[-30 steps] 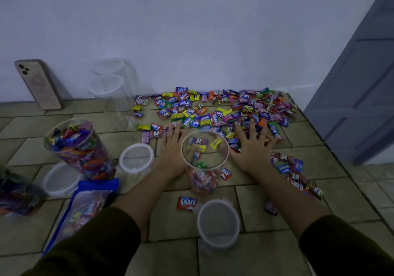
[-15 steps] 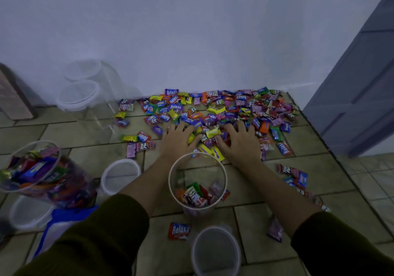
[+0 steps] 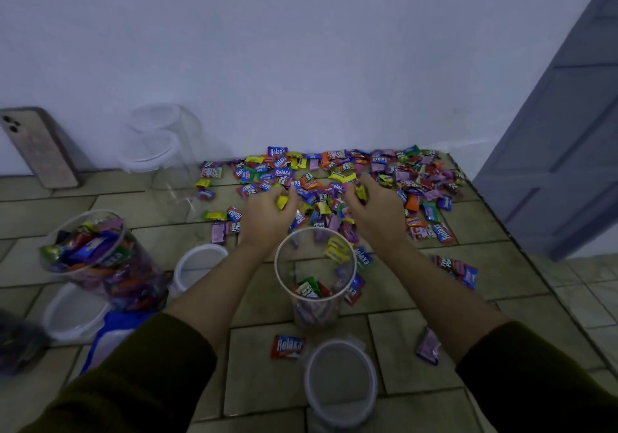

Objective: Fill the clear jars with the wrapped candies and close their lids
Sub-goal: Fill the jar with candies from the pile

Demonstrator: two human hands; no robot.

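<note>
Jar (image 3: 314, 299) at centre; candy pile (image 3: 334, 178) behind it; lid (image 3: 339, 382) before it; filled jar (image 3: 100, 265) to its left

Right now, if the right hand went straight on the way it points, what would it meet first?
Likely the wrapped candies piled just ahead of the right hand, then the white wall behind them; depth is unclear.

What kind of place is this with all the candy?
Probably the floor of a room in a home: beige floor tiles, a plain white wall right behind the candy pile, and a grey door beside it.
</note>
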